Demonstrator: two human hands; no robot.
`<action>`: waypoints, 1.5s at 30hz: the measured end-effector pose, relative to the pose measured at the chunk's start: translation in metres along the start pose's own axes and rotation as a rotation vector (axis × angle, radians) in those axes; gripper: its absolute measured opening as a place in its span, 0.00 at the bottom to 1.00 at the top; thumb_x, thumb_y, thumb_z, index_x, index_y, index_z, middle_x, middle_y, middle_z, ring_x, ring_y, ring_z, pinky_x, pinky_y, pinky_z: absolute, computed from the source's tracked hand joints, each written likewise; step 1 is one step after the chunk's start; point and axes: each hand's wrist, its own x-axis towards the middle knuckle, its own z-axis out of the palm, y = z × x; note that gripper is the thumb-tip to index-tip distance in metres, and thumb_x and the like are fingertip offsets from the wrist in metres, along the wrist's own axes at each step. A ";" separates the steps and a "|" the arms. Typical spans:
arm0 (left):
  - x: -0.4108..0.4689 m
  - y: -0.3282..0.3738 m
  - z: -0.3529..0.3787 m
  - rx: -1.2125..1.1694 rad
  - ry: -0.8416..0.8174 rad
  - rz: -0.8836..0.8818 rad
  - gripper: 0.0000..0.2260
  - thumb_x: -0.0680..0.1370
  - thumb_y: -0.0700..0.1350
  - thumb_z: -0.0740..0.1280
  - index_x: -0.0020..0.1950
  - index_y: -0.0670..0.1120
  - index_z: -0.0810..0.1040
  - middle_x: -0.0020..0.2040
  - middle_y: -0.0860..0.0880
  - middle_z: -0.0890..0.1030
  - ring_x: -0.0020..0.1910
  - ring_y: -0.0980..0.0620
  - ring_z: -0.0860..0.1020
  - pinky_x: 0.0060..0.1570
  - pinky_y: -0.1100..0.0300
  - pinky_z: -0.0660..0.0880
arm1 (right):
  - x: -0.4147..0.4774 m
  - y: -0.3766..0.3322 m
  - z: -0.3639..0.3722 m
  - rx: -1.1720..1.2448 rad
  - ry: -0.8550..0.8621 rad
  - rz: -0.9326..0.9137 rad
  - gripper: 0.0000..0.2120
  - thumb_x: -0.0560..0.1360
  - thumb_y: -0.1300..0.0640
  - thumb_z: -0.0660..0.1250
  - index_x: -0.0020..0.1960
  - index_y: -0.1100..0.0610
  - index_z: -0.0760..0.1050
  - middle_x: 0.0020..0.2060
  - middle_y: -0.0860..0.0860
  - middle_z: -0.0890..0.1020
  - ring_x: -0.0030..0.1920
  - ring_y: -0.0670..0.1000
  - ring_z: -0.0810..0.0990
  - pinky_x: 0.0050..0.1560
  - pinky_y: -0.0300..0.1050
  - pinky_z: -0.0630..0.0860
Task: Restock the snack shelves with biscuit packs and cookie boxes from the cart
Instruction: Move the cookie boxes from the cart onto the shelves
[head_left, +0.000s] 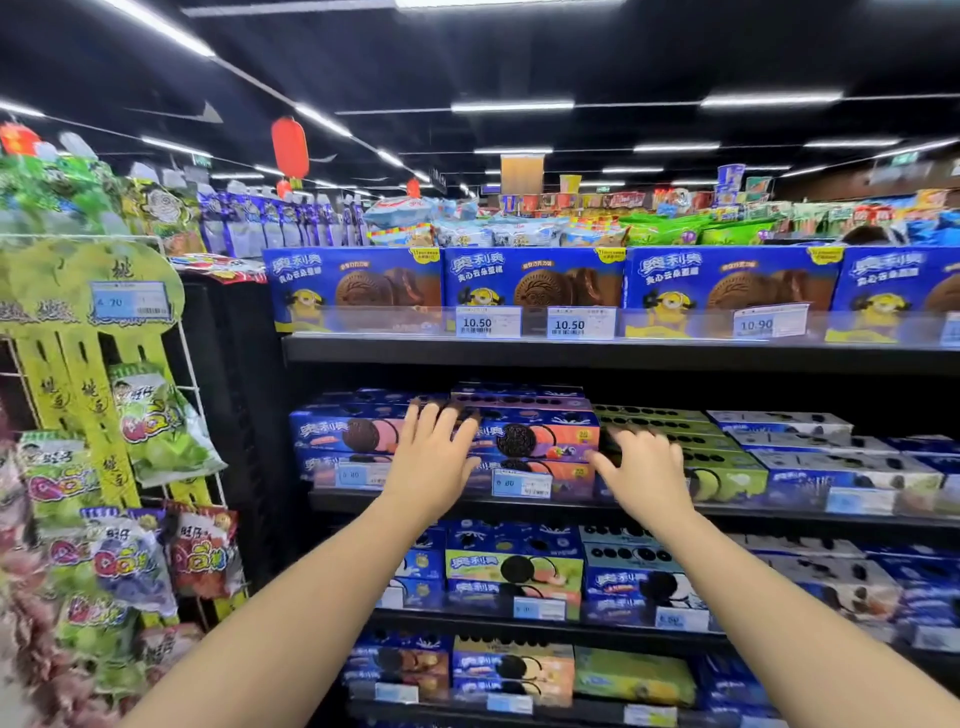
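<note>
My left hand (434, 460) is spread wide, fingers straight, holding nothing, over the left part of the stack of blue-and-orange cookie boxes (540, 441). My right hand (647, 470), blurred but also spread wide and holding nothing, is just right of that stack, fingers on the green cookie boxes (727, 467). The stack stands on the shelf (779, 514) behind a price tag (521, 484). Above the stack sit big blue boxes (535, 280). Left of it hangs a rack of candy bags (156, 415).
</note>
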 end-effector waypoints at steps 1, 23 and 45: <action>-0.007 0.003 0.000 -0.022 0.057 0.030 0.23 0.78 0.53 0.70 0.70 0.46 0.74 0.65 0.43 0.76 0.66 0.38 0.71 0.75 0.39 0.59 | -0.007 0.001 -0.001 0.026 0.047 -0.016 0.22 0.78 0.39 0.65 0.61 0.54 0.80 0.52 0.53 0.83 0.56 0.58 0.77 0.57 0.55 0.71; -0.329 0.144 0.120 -0.214 -0.685 0.090 0.10 0.79 0.43 0.62 0.60 0.49 0.75 0.54 0.47 0.80 0.56 0.43 0.77 0.50 0.50 0.69 | -0.337 0.026 0.166 0.368 -0.786 -0.084 0.14 0.82 0.52 0.61 0.43 0.59 0.78 0.42 0.56 0.82 0.45 0.57 0.80 0.44 0.52 0.76; -0.711 0.225 0.299 -0.381 -1.489 -0.177 0.36 0.80 0.62 0.62 0.80 0.64 0.43 0.82 0.48 0.41 0.81 0.41 0.42 0.77 0.40 0.52 | -0.714 0.036 0.416 0.595 -1.474 0.836 0.30 0.75 0.54 0.74 0.72 0.60 0.67 0.58 0.56 0.81 0.47 0.50 0.81 0.44 0.34 0.79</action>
